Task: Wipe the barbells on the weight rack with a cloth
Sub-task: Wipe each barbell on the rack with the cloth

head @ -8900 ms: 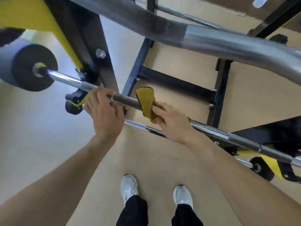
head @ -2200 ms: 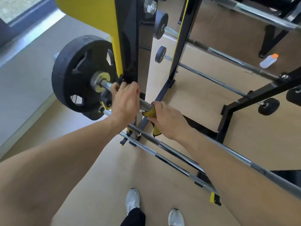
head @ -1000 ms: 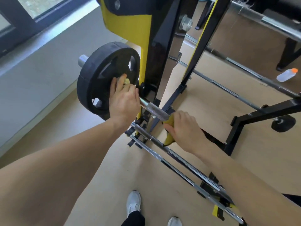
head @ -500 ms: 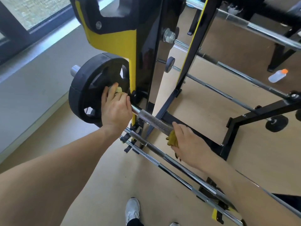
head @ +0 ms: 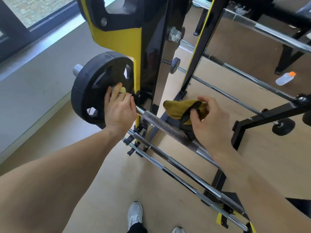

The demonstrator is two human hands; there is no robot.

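Both hands busy: right hand (head: pixel 210 121) grip bunches cloth (head: pixel 183 109) above barbell (head: pixel 166 130).

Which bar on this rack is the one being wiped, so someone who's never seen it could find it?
Start at the black-and-yellow upright of the rack, with a black weight plate beside it. The barbell carries that plate and slants down to the right past the upright. It is the thick knurled one between the left hand and the right hand holding the yellow cloth; the bars below are thinner.
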